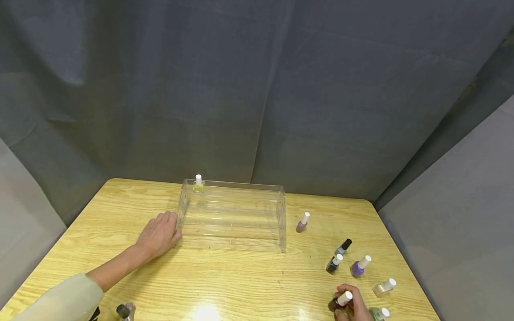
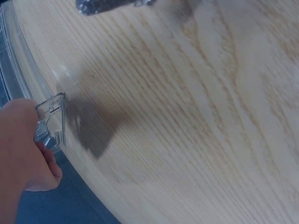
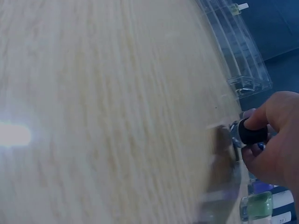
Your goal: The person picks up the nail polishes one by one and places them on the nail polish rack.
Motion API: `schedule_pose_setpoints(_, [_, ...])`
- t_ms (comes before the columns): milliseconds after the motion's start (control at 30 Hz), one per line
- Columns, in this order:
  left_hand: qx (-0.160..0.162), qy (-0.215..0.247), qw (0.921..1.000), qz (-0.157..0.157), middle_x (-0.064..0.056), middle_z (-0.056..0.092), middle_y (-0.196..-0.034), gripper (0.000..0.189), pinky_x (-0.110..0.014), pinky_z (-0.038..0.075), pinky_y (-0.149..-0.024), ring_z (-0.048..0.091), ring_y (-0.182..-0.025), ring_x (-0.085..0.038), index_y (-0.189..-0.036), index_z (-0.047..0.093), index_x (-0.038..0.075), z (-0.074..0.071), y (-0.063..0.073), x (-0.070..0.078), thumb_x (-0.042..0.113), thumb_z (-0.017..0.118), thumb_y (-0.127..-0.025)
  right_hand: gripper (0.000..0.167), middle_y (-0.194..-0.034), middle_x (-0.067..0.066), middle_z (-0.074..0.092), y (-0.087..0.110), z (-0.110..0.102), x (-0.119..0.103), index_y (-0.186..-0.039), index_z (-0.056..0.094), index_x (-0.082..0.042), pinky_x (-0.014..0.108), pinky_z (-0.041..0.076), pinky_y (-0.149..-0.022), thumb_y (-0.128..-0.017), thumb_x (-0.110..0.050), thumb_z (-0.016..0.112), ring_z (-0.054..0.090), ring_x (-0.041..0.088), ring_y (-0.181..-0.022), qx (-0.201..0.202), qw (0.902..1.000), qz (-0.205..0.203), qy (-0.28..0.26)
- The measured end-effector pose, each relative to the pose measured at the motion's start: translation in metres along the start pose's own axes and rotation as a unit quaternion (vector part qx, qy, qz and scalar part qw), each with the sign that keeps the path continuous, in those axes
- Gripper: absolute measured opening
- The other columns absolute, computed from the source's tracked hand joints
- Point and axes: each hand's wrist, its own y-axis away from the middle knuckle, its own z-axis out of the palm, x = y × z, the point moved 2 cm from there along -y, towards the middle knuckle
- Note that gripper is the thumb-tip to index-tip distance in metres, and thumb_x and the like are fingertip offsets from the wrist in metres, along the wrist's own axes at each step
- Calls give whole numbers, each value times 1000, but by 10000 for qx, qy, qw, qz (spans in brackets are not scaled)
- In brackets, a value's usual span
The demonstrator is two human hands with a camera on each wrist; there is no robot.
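At the left end of a clear tiered acrylic rack [image 1: 230,218], my left hand [image 1: 159,234] grips the side panel [image 2: 51,123], fingers curled at its edge. A nail polish bottle [image 1: 198,185] with yellow-green polish and a white cap stands on the rack's top tier, at the left. My right hand [image 1: 353,307], low at the right, pinches a dark nail polish bottle [image 1: 335,304] between thumb and fingers; a white cap shows in the head view. Beside that hand is a green nail polish bottle [image 3: 258,205] with a white cap.
Right of the rack lies a mauve bottle [image 1: 302,224]. Nearer the right edge are a light-blue bottle [image 1: 341,250] with a black cap, a black bottle [image 1: 332,266], a purple bottle [image 1: 357,269] and a clear one [image 1: 380,290]. A black-capped bottle [image 1: 123,312] sits at the front left.
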Motion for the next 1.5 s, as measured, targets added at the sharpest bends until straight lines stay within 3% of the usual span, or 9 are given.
schedule_pose_setpoints(100, [13,11,10000,2,-1,32,-72,24,-31,29,-56,31,-65,-18,-81,37,11,0,1,0,13,59,-92,49,-99,-9,57,2,1,1,-115,38,9,14,46,-70,-74,29,56,58,0,-84,29,9998,152,-115])
schedule_pose_setpoints(233, [25,32,10000,27,-1,32,-72,24,-31,29,-56,31,-65,-18,-81,37,11,0,2,-1,13,59,-92,48,-100,-4,59,0,3,-10,-118,39,10,18,49,-68,-78,24,62,59,0,-86,100,9989,447,29])
schedule_pose_setpoints(500, [146,-70,9998,148,0,32,-72,26,-30,29,-56,31,-65,-17,-82,38,11,-3,4,0,14,62,-91,51,-101,8,63,-25,3,-55,-122,50,5,25,53,-71,-77,14,73,62,5,-87,35,9925,1018,679])
schedule_pose_setpoints(600, [118,-104,9998,135,0,32,-72,27,-30,28,-56,31,-65,-17,-82,38,11,-3,4,-1,16,63,-91,53,-103,9,63,-39,3,-73,-122,51,2,26,54,-74,-77,15,74,62,4,-90,-74,9933,811,818])
schedule_pose_setpoints(867, [10,-155,9999,22,-1,33,-73,25,-32,29,-57,32,-66,-19,-83,38,11,2,3,-4,17,61,-92,51,-104,3,63,-77,5,-114,-121,51,-6,26,53,-77,-80,17,71,64,10,-96,-565,9970,2,526])
schedule_pose_setpoints(1167, [-11,-115,9999,50,-1,33,-73,27,-32,29,-57,32,-66,-19,-83,38,11,2,1,-1,18,63,-92,50,-108,6,63,-119,15,-143,-124,50,-5,24,52,-83,-83,16,69,63,17,-99,-711,9956,-561,240])
schedule_pose_setpoints(1333, [30,-119,9999,79,-1,33,-73,27,-32,29,-57,32,-66,-19,-83,38,11,2,0,0,18,63,-93,51,-110,9,61,-138,25,-151,-127,49,-4,24,52,-84,-84,15,69,63,21,-100,-741,9947,-706,139])
schedule_pose_setpoints(1500, [1,-128,9999,52,-1,33,-73,27,-32,29,-57,32,-66,-19,-84,38,10,1,-1,-1,18,63,-93,51,-111,13,61,-157,42,-153,-129,48,-4,30,53,-86,-85,14,68,63,25,-102,-954,9939,-555,-20])
